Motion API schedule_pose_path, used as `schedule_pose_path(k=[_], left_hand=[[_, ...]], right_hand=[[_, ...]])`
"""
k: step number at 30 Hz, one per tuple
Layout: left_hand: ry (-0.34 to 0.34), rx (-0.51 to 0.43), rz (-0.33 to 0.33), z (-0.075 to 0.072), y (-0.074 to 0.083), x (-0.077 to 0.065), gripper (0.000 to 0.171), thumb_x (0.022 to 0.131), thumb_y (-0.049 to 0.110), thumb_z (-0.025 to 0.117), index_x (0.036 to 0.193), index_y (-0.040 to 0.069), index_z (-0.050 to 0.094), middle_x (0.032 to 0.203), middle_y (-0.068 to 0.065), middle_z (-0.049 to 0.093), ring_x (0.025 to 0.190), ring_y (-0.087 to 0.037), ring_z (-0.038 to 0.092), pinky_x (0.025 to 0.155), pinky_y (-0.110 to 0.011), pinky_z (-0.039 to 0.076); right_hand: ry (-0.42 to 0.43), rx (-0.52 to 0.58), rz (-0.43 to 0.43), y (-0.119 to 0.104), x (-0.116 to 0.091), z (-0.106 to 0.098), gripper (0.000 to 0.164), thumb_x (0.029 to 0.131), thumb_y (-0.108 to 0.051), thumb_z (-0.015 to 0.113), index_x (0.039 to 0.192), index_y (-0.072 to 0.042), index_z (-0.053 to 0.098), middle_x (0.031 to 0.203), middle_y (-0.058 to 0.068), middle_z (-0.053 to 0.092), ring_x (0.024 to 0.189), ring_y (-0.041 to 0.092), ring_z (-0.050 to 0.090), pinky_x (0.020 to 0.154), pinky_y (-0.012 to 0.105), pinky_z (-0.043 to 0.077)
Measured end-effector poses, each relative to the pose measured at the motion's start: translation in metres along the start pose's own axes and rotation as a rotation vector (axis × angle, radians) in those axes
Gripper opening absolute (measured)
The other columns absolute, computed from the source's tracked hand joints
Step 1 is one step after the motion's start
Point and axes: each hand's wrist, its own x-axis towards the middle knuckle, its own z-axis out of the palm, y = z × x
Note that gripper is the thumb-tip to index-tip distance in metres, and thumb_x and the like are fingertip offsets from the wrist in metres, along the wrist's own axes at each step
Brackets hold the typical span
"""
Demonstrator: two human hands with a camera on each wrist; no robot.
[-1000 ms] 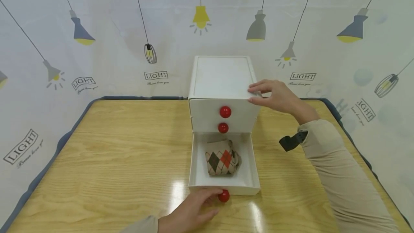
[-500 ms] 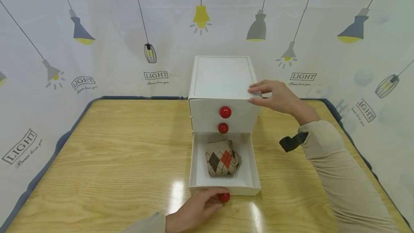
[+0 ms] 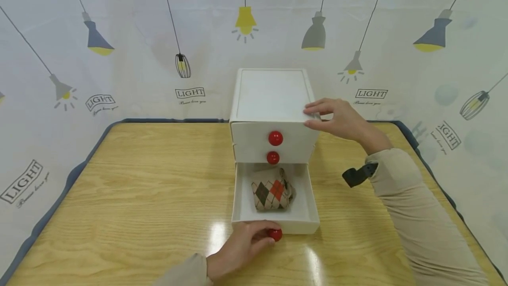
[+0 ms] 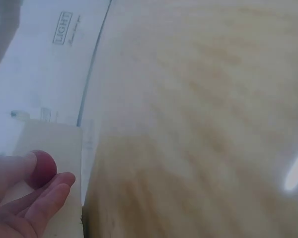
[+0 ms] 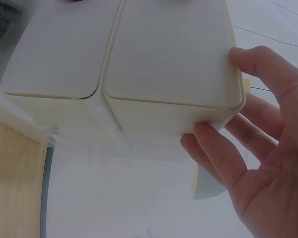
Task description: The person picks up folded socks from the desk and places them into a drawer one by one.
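Observation:
A white drawer cabinet (image 3: pixel 271 94) stands near the back of the table with its lowest drawer (image 3: pixel 303 208) pulled out. In that drawer lies a folded argyle sock (image 3: pixel 267 194), beige with dark and red diamonds. My left hand (image 3: pixel 238 246) pinches the drawer's red ball knob (image 3: pixel 275 235) between thumb and fingers; the left wrist view shows the knob (image 4: pixel 43 169) against them. My right hand (image 3: pixel 339 119) grips the cabinet's upper right front corner. In the right wrist view its thumb is at one edge and the other fingers spread over the adjoining sides.
Two more red knobs, an upper knob (image 3: pixel 275 138) and a lower knob (image 3: pixel 273 157), mark the shut drawers above. The wooden table (image 3: pixel 158 180) reaches back to a lamp-printed cloth (image 3: pixel 214 56). A black strap (image 3: pixel 359 174) hangs at the right cuff.
The lowest drawer has slid slightly inward, carrying the sock along. My left hand has come forward and closed its thumb onto the knob. The right hand stays in place.

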Motion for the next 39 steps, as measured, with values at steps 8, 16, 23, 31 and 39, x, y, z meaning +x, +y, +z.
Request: schedule_pose_path(k=[8,16,23,31,39], left_hand=[[0.037,-0.010,-0.045,-0.013,-0.018,0.035,0.026,0.083,0.005,0.060,0.109,0.007,0.060,0.105,-0.006,0.062,0.085,-0.007,0.060,0.070,-0.016,0.048],[0.070,0.043,-0.008,-0.027,-0.032,0.065,0.025,0.084,0.006,0.059,0.109,0.006,0.059,0.106,-0.007,0.061,0.087,-0.015,0.061,0.072,-0.020,0.049],[0.085,0.134,-0.018,-0.040,-0.039,0.089,0.024,0.084,0.006,0.060,0.108,0.005,0.060,0.105,-0.007,0.061,0.087,-0.015,0.060,0.072,-0.020,0.049],[0.086,0.189,-0.026,-0.047,-0.043,0.102,0.023,0.084,0.008,0.060,0.107,0.007,0.061,0.103,-0.008,0.062,0.084,-0.016,0.061,0.070,-0.021,0.049],[0.109,0.195,-0.067,-0.050,-0.042,0.109,0.023,0.084,0.006,0.060,0.107,0.004,0.060,0.102,-0.011,0.062,0.083,-0.017,0.061,0.069,-0.021,0.049]], right_hand=[[0.005,-0.009,-0.021,0.002,0.000,0.000,0.039,0.083,-0.021,0.063,0.116,0.000,0.057,0.124,0.015,0.049,0.108,0.030,0.048,0.082,0.043,0.046],[-0.002,0.008,-0.011,0.002,0.000,0.001,0.040,0.083,-0.022,0.063,0.116,0.000,0.057,0.125,0.014,0.048,0.107,0.029,0.048,0.081,0.042,0.047],[0.013,0.023,0.000,-0.001,0.000,0.000,0.037,0.082,-0.018,0.064,0.115,0.000,0.058,0.124,0.014,0.049,0.107,0.029,0.049,0.081,0.042,0.047],[0.025,0.021,0.003,-0.001,0.000,0.000,0.036,0.082,-0.016,0.065,0.113,0.000,0.059,0.122,0.013,0.050,0.105,0.028,0.050,0.081,0.041,0.047],[0.003,0.041,-0.004,0.000,-0.001,-0.001,0.038,0.082,-0.018,0.064,0.115,0.000,0.057,0.124,0.014,0.049,0.107,0.029,0.049,0.082,0.041,0.047]])
